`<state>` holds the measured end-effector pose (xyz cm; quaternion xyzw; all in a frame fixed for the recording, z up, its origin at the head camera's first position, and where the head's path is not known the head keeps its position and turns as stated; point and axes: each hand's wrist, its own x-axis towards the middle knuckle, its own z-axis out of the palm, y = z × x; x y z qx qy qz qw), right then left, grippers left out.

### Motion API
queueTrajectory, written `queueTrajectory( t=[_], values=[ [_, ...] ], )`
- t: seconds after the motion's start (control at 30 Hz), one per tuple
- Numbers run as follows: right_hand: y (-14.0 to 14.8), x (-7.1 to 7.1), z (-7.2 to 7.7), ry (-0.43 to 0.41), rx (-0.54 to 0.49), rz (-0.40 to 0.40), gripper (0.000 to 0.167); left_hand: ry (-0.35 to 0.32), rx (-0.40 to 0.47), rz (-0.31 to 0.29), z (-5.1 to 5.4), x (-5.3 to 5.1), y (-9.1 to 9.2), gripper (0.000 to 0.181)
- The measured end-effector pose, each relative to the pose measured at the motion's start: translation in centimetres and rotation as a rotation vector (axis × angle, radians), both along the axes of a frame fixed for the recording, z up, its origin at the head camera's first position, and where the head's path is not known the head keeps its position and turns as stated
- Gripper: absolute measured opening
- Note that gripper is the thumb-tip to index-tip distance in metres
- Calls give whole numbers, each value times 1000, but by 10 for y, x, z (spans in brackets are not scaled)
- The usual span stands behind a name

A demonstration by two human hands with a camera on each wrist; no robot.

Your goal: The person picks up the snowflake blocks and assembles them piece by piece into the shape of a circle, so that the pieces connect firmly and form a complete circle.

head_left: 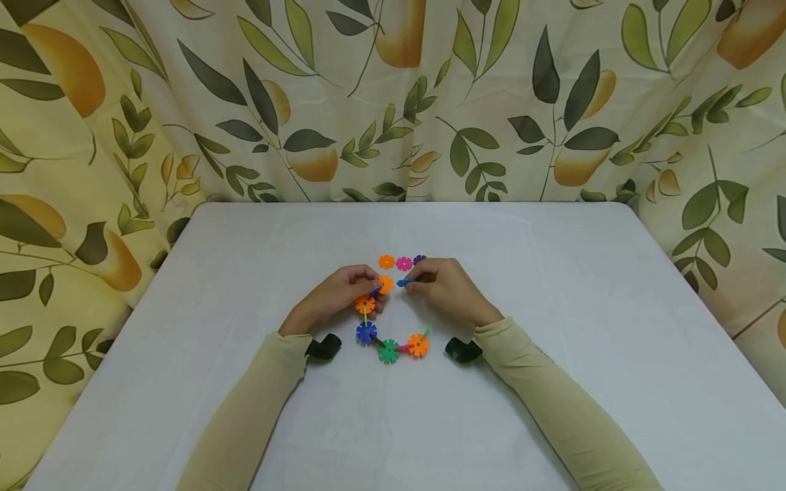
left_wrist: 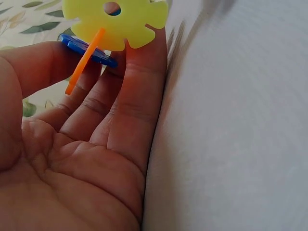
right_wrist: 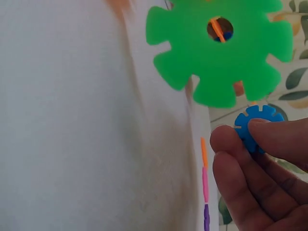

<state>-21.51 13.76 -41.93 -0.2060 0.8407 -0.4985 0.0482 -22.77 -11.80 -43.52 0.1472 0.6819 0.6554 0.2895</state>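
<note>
A curved chain of notched, flower-shaped plastic discs lies on the table, slotted into one another. Its top end has an orange disc [head_left: 385, 284]; below come another orange disc [head_left: 365, 304], a dark blue disc [head_left: 366, 333], a green disc [head_left: 389, 351] and a right-hand orange disc [head_left: 419, 345]. My left hand [head_left: 340, 292] pinches a blue connecting disc [left_wrist: 72, 44] near the top, beside a yellow disc [left_wrist: 134, 24]. Across a small gap, my right hand [head_left: 451, 290] holds a loose light blue disc [right_wrist: 252, 113] between thumb and fingers.
Beyond the hands, a loose orange disc [head_left: 386, 262], a pink disc [head_left: 404, 263] and a purple disc [head_left: 419, 259] form a row, the purple one partly hidden. A white cloth covers the table [head_left: 552, 259]. A leaf-patterned curtain [head_left: 381, 102] hangs behind it.
</note>
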Motion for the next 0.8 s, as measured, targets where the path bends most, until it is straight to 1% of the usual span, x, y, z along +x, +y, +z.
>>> queueTrajectory(
  t=[0.13, 0.33, 0.53, 0.67, 0.8],
  values=[
    [-2, 0, -2, 35, 15, 19, 4, 15, -15, -1, -1, 0, 0, 16],
    [-5, 1, -4, 110, 42, 48, 9, 50, -18, -18, -3, -1, 1, 17],
    [-8, 4, -1, 219, 84, 86, 10, 100, -81, -17, -1, 0, 2, 18],
    [-10, 7, 0, 304, 142, 121, 10, 111, -77, -28, -3, 1, 3, 18],
    [-13, 9, 0, 354, 188, 139, 8, 117, -78, -31, -4, 1, 3, 19]
  ],
)
